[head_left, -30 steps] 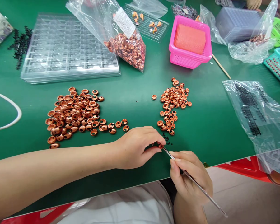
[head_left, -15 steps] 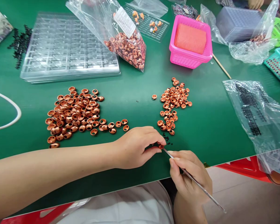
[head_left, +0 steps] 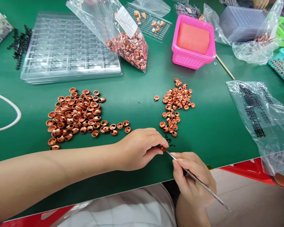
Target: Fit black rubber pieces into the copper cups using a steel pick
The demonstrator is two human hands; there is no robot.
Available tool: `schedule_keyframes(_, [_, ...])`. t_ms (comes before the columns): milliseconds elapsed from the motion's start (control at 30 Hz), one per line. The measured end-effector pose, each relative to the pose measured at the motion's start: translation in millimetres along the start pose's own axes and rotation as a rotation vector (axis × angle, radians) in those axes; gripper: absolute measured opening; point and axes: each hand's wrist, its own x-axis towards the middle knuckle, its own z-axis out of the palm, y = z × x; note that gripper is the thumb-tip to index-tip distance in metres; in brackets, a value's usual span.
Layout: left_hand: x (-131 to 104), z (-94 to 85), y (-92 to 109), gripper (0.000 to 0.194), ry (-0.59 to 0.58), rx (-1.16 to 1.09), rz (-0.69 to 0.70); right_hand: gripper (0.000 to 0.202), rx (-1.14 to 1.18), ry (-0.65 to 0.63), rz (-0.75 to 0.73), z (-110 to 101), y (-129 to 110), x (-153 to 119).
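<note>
Between thumb and forefinger, my left hand (head_left: 140, 149) pinches a small copper-coloured shell (head_left: 163, 148) with a hollow inside. My right hand (head_left: 195, 176) grips a thin metal rod tool (head_left: 204, 186) like a pen, its tip at the shell's opening. Fingers partly hide the shell, so I cannot tell how deep the tip reaches. Just beyond my left fingertips lie tiny black pieces (head_left: 169, 139). Further back is a pile of copper shells (head_left: 178, 97) trailing down toward my hands. A larger pile of shells (head_left: 78, 110) lies left, beyond my left forearm.
Clear plastic trays (head_left: 71, 50) are stacked at the back left, beside a bag of copper shells (head_left: 130, 47). A pink basket (head_left: 194, 60) holds an orange block. On the right lies a bag of black parts (head_left: 257, 110). Another person's hand (head_left: 260, 3) shows at the top right.
The rear end of the rod tool has swung slightly up and to the right with my right hand. My left hand and the shell stay nearly still.
</note>
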Motion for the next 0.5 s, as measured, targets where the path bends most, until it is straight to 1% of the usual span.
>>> schedule_keyframes(267, [1.1, -0.4, 1.1, 0.014, -0.005, 0.006, -0.015, 0.032, 0.054, 0.035, -0.020, 1.1, 0.0, 0.3])
schedule_keyframes(500, [0.2, -0.1, 0.6, 0.015, -0.007, 0.008, -0.017, 0.029, 0.034, 0.035, 0.016, 1.6, -1.5, 0.9])
